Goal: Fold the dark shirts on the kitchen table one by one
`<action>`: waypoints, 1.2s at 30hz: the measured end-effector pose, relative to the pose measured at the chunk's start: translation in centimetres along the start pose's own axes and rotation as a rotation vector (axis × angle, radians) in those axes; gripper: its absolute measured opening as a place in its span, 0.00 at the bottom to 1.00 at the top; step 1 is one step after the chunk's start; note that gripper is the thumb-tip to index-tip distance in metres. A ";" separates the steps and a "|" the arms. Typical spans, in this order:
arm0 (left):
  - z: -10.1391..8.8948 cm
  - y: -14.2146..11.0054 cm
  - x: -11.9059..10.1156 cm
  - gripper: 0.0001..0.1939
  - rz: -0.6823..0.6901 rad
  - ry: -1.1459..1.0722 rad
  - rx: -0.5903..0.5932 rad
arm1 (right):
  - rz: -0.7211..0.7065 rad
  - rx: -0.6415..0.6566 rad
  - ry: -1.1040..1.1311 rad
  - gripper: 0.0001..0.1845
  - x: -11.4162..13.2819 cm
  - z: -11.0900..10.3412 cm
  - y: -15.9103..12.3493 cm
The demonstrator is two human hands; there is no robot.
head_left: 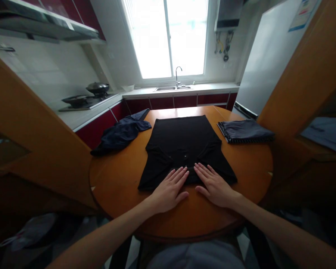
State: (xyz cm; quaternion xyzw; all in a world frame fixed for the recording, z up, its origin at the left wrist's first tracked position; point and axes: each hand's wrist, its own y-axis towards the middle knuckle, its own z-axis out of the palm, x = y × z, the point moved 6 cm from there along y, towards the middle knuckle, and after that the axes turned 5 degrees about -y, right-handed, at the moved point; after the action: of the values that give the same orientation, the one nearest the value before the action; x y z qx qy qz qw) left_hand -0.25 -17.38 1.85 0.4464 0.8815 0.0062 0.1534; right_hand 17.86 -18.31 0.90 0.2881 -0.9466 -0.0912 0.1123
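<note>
A black shirt with small buttons down its middle lies spread flat on the round wooden table, its collar end toward me. My left hand rests with its fingers stretched out on the near edge of the shirt, left of the buttons. On the other side of them, my right hand lies flat, fingers out and thumb apart, touching the same edge. Neither hand grasps the cloth. The fingertips of both hands point away from me and lean in toward each other.
A crumpled dark blue garment lies at the table's left. Folded grey clothes sit at the right. Behind the table are a counter with a sink, a stove with a lidded pan and a fridge. Wooden door frames flank both sides.
</note>
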 end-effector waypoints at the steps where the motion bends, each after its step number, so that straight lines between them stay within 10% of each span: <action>1: 0.0 0.0 0.0 0.36 -0.005 -0.002 0.001 | 0.009 0.002 -0.008 0.38 -0.2 0.0 -0.1; 36: 0.0 -0.9 0.8 0.40 -0.096 0.054 -0.027 | 0.037 -0.031 -0.029 0.35 -0.5 0.2 -0.3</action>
State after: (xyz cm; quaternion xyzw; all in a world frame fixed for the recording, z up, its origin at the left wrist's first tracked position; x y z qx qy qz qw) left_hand -1.38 -17.23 1.50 0.4011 0.9057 0.0225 0.1356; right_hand 18.34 -18.24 0.53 0.2675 -0.9518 -0.1080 0.1046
